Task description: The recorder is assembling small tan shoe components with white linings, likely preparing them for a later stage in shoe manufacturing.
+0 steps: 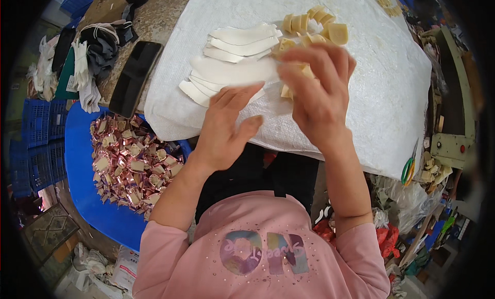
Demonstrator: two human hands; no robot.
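Several curved white strips (240, 37) lie in overlapping rows on the white woven sheet (381, 93) that covers the table. My left hand (225, 125) is at the near edge of the lower strips, fingers stretched out and thumb apart, with nothing seen in its grip. To the right of the strips is a loose group of pale yellow blocks (337, 34), some with rounded sides. Over the nearer blocks hovers my right hand (322, 90), its fingers bent and smeared by motion. Whether it holds anything is hidden.
At the left, a blue basin (77, 160) holds many small pinkish, shiny pieces (129, 162). A black phone (135, 78) and pale work gloves (82, 67) lie beside the sheet. Scissors (409, 170) with green and orange handles sit at its right edge, near a pale green machine (449, 149).
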